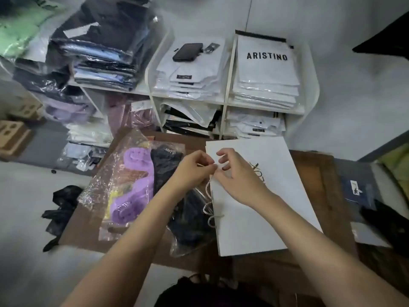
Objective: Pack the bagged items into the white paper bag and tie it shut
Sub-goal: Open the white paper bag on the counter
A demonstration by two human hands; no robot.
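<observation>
We see a white paper bag (263,196) lying flat on a brown wooden table (314,173). Both hands meet at the bag's left edge. The left hand (190,171) pinches a thin string (209,186) between its fingertips, and the right hand (239,178) pinches the same string just beside it, resting on top of the bag. More of the string loops down along the bag's edge. Just left of the bag lie two clear plastic bags, not yet packed. One holds purple slippers (130,189). The other holds something dark (186,218), and it touches the bag's left side and sits partly under our left arm. Behind the table stands a white shelf (223,100) full of folded shirts in plastic. A small black case (187,52) lies on one pile. Another pile (265,72) has the word ARISTINO on top. A tall heap of dark and blue clothes (101,43) in plastic sits to the left. Some black plastic (59,209) lies on the pale floor (22,240) by the table. The wall (354,107) is pale grey.
</observation>
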